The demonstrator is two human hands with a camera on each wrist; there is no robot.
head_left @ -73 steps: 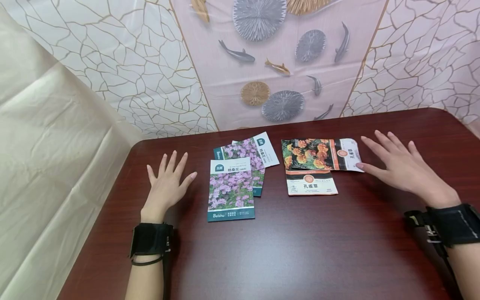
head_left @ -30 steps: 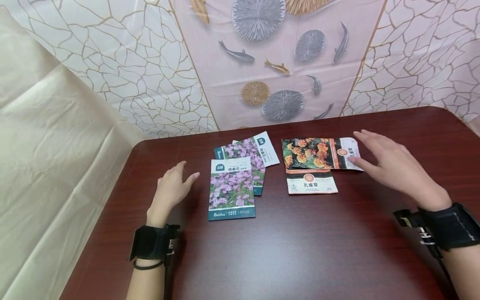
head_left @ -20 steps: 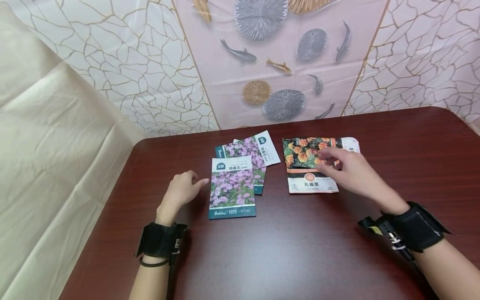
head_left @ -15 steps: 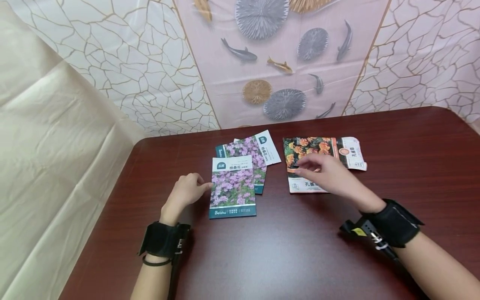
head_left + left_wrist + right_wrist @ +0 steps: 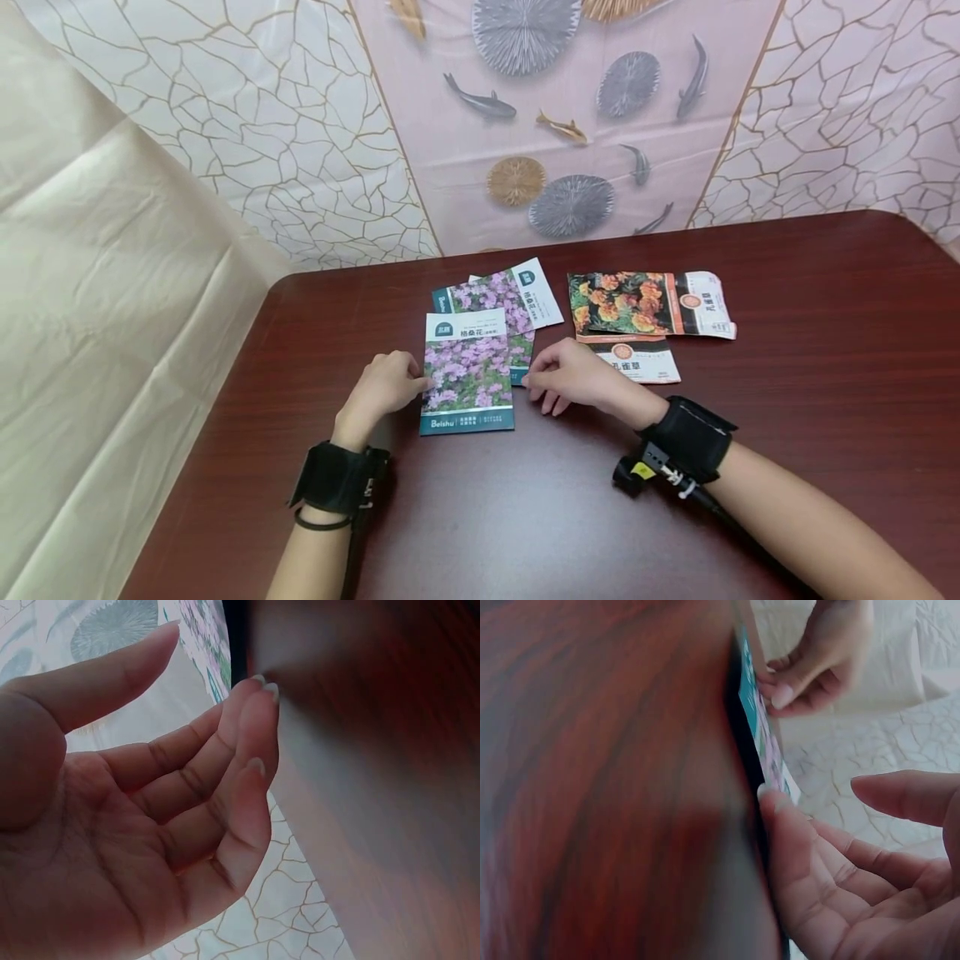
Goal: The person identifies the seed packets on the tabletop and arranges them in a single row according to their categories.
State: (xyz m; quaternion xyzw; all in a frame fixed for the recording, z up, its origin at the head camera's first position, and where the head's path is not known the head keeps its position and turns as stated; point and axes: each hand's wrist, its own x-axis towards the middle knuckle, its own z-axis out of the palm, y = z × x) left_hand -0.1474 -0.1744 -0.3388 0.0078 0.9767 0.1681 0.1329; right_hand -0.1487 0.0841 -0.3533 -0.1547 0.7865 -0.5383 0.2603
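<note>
Looking down, I see my loosely curled left hand [image 5: 382, 387] and right hand [image 5: 566, 379], holding nothing, touching the purple flower packet [image 5: 467, 375] between them on the dark red worktop [image 5: 825, 350], fish-patterned wall [image 5: 525, 125] beyond.

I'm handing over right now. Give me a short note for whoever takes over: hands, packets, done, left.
Left hand: fingertips at the left edge of the front purple packet, nothing held.
Right hand: fingertips at that packet's right edge, nothing held.
Two more purple packets lie fanned behind it; two orange packets overlap to the right, on the table.
Done: nothing lifted.
Left: probably picking up the front purple packet.
</note>
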